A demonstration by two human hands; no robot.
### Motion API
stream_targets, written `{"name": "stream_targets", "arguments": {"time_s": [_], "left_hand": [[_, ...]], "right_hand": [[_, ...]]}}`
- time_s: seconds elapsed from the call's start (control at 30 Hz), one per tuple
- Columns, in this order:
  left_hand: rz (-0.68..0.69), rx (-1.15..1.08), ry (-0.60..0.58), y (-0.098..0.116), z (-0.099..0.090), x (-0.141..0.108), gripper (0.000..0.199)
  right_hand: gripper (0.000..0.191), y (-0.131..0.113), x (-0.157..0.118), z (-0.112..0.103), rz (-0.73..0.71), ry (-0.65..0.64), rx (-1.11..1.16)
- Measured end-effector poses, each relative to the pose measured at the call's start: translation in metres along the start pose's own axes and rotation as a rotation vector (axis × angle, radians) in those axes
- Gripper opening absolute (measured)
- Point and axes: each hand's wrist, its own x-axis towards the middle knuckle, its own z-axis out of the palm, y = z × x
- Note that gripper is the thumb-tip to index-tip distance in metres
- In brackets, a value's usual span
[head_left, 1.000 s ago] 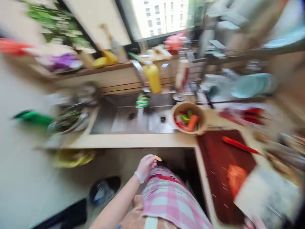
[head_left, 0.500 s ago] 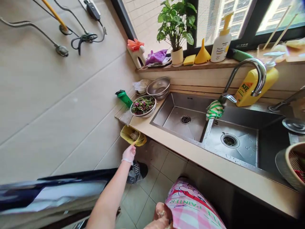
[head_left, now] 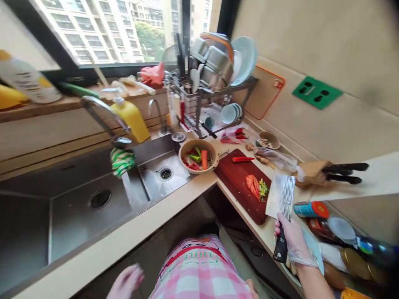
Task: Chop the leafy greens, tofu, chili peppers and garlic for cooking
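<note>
My right hand [head_left: 293, 238], in a clear glove, is closed on the black handle of a cleaver [head_left: 282, 195]. Its broad blade is over the near right edge of a dark red cutting board [head_left: 232, 178]. On the board lie a whole red chili [head_left: 243, 159], sliced carrot [head_left: 252, 186] and chopped green pieces [head_left: 263, 189]. A colander [head_left: 213, 157] beside the board holds a carrot piece [head_left: 204, 160], green peppers and red chilies. My left hand [head_left: 129, 280] is low in front of the counter, blurred by motion, beside the pink checked apron [head_left: 199, 278]; its fingers are unclear.
A double sink [head_left: 102, 216] with a faucet [head_left: 106, 112] fills the left. Behind stands a dish rack [head_left: 199, 112]. A knife block [head_left: 311, 172] is right of the board, with jars and bottles [head_left: 341, 228] nearer. A bowl [head_left: 269, 140] sits by the wall.
The view has swung right from the first sink and bin to the cutting board. The cleaver in my right hand is now in view. My left hand is away from the bin.
</note>
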Motion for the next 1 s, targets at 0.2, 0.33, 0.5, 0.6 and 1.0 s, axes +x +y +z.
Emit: {"name": "stream_targets", "arguments": {"time_s": [0.2,0.33,0.5,0.6,1.0], "left_hand": [[0.777,0.288,-0.698,0.170,0.170,0.033,0.026],[1.229,0.550,-0.961,0.269,0.300,0.035,0.053],[1.460,0.823,-1.208,0.305,0.413,0.045,0.083],[1.476,0.912,-1.306,0.308,0.437,0.057,0.078],[1.395,0.803,-1.397,0.308,0.418,0.066,0.073]], "right_hand": [[0.032,0.004,0.022,-0.023,0.047,-0.031,0.034],[0.034,0.009,0.038,-0.035,0.077,-0.050,0.071],[0.036,0.022,0.041,-0.048,0.137,-0.064,0.060],[0.034,0.031,0.039,-0.058,0.166,-0.050,-0.034],[0.035,-0.008,0.032,-0.058,-0.232,-0.201,-1.054]]}}
